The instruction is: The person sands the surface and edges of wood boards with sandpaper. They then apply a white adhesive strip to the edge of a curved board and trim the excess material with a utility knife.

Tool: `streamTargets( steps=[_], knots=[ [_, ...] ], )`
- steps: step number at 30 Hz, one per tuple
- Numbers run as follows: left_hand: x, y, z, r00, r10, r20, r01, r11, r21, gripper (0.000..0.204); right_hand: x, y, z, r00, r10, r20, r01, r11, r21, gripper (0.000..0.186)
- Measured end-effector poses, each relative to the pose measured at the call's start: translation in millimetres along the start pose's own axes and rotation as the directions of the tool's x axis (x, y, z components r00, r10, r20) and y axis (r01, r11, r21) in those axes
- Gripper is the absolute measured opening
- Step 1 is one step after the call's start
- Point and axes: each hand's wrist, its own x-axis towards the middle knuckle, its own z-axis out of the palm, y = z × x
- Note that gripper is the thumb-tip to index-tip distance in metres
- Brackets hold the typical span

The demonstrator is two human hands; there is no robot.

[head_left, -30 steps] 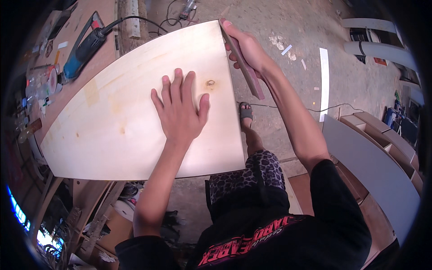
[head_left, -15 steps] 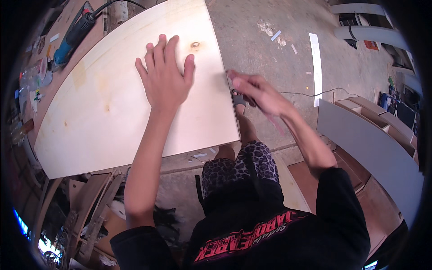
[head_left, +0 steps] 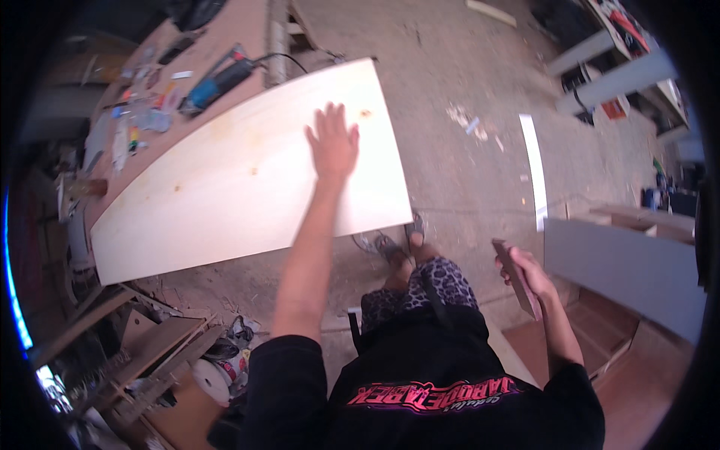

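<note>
Panel [head_left: 232, 199], pale wood, one: curved along its far left edge, straight on the other sides, lying flat before me and overlapping the tabletop [head_left: 238, 34] at my left. Dark knots in its face: three that I can count.

Hands, mine, two. Left hand [head_left: 334, 146]: laid palm down on the panel toward its right end, fingers a little apart. Right hand [head_left: 534, 274]: well off the panel at my right, curled round a flat reddish-brown bar [head_left: 514, 276], one, held slantwise in the air.

Tabletop, brown: one blue and black power tool [head_left: 219, 84] with a black cord, just beyond the curved edge; small oddments in a scatter, too blurred to count.

Floor [head_left: 450, 67], grey-brown and dusty: one long white strip [head_left: 534, 169]; small pale scraps, several; my sandalled feet, two, near the panel's right corner.

Room, right side: one long grey board [head_left: 622, 266] by open wooden compartments; above, two pale grey bars [head_left: 619, 84].

Hidden or unclear: my left palm and the panel's underside; the panel's near edge, partly covered by my forearm; the dim heap at lower left, wooden offcuts [head_left: 161, 349] among it; everything at the dark rim, cut off.
</note>
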Motion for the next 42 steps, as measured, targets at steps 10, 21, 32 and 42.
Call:
streamTargets(
  steps=[10, 21, 32, 42],
  knots=[
    [-201.6, 80.8, -106.4, 0.970, -0.216, 0.112, 0.228, 0.642, -0.732, 0.044, 116.2, -144.0, 127.5, 0.957, -0.258, 0.130, 0.228, 0.951, 0.210, 0.062],
    [-296.2, 0.5, -111.7, 0.526, -0.843, 0.114, 0.455, 0.165, -0.875, 0.049, 253.9, -234.5, 343.7, 0.795, -0.493, 0.353, 0.606, 0.628, -0.488, 0.112],
    [-93.3, -407.4, -173.5, 0.773, -0.610, -0.176, 0.364, 0.653, -0.664, 0.045, 263.5, -184.2, 335.0, 0.571, -0.821, 0.023, 0.462, 0.298, -0.835, 0.086],
    [134.6, -755.0, -95.8, 0.877, -0.421, 0.230, 0.407, 0.907, 0.109, 0.035, 196.3, -162.7, 418.9, 0.505, -0.753, -0.422, 0.304, 0.613, -0.729, 0.059]
  ],
)
